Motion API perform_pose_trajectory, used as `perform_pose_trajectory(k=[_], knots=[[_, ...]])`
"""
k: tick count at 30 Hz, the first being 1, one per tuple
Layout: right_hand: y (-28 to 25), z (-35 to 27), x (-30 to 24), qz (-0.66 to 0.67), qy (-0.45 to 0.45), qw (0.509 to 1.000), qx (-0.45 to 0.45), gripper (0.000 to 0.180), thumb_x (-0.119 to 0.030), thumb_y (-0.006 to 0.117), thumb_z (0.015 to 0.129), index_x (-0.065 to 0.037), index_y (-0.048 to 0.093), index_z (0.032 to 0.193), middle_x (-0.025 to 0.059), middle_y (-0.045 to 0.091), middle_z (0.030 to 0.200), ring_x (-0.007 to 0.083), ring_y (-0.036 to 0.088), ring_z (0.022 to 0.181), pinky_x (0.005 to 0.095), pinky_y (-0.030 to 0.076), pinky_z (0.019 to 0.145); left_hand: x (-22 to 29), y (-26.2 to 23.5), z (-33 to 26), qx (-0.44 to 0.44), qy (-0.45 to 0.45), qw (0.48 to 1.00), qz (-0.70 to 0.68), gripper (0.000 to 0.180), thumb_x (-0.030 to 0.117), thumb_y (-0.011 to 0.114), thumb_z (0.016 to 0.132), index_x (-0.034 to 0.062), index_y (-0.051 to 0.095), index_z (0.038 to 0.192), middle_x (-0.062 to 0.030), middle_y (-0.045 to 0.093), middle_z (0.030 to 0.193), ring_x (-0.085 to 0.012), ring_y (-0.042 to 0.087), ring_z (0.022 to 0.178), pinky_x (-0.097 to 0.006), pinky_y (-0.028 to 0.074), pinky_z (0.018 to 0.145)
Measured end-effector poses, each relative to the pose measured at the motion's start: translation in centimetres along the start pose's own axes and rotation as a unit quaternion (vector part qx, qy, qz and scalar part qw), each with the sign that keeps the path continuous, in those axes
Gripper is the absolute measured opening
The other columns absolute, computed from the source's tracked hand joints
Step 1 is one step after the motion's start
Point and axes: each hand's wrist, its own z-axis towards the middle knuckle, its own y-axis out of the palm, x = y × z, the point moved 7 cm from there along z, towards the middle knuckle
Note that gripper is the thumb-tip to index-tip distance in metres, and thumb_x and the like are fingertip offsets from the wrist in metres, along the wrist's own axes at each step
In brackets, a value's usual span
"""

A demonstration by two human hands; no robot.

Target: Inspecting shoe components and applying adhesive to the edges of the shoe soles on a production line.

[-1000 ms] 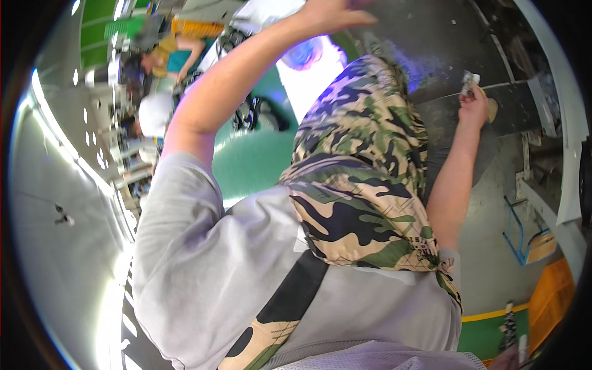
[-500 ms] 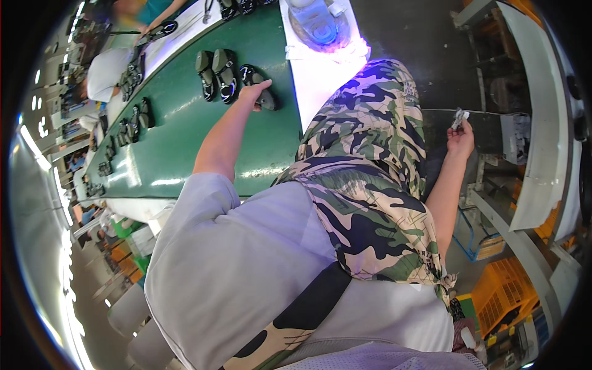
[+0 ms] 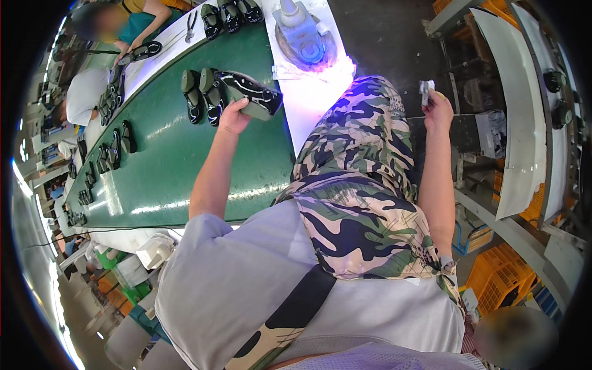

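My left hand (image 3: pixel 234 116) grips a glossy black shoe (image 3: pixel 256 92) with a grey-green sole, lifted and tilted above the green table surface (image 3: pixel 166 166). Just left of it, two more black shoes (image 3: pixel 192 102) with grey-green insides or linings stand side by side on the green surface. Held out to the right over the dark floor, my right hand (image 3: pixel 439 112) pinches a small whitish-grey piece (image 3: pixel 425 91), perhaps a folded cloth; its kind is unclear.
A bluish container with a spout (image 3: pixel 305 40) stands on the white ledge ahead, under violet light. Pliers (image 3: pixel 191 26) lie on the far white strip. A co-worker's hands hold another black shoe (image 3: pixel 143 52). Several shoes line the belt's left. Orange crates (image 3: pixel 501 280) sit lower right.
My left hand has picked the shoe up off the green surface and turned it sideways, toward the standing pair. My right hand has moved slightly left and up, still holding the small piece.
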Motion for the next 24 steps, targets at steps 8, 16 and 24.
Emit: perform_pose_trajectory(k=[8, 16, 24], knots=[[14.0, -6.9, -4.1, -0.021, -0.065, 0.979, -0.192, 0.017, -0.004, 0.077, 0.077, -0.003, 0.063, 0.087, 0.0025, 0.062, 0.076, 0.0103, 0.058, 0.064, 0.0243, 0.045, 0.056, 1.9, 16.9, 0.6, -0.104, 0.151, 0.983, 0.014, 0.057, 0.002, 0.074, 0.069, 0.0027, 0.057, 0.123, -0.0099, 0.065, 0.118, -0.0269, 0.062, 0.11, -0.043, 0.045, 0.104], [19.3, -11.9, -8.3, -0.077, -0.175, 0.945, -0.266, 0.023, -0.005, 0.081, 0.071, -0.003, 0.064, 0.085, 0.0003, 0.061, 0.077, 0.008, 0.056, 0.067, 0.0231, 0.046, 0.062, 4.3, 29.5, -4.4, -0.19, 0.43, 0.616, 0.632, 0.065, 0.021, 0.078, 0.074, -0.0015, 0.052, 0.13, -0.0168, 0.06, 0.124, -0.0321, 0.057, 0.117, -0.041, 0.037, 0.11], [20.8, -13.5, -9.0, -0.112, -0.18, 0.938, -0.273, 0.021, -0.005, 0.079, 0.074, -0.003, 0.063, 0.087, 0.0007, 0.061, 0.079, 0.0082, 0.056, 0.07, 0.0225, 0.047, 0.064, 5.5, 30.9, -6.7, -0.254, 0.618, 0.528, 0.525, 0.047, 0.004, 0.078, 0.072, -0.0041, 0.061, 0.115, -0.0218, 0.069, 0.109, -0.034, 0.069, 0.101, -0.04, 0.056, 0.088]])
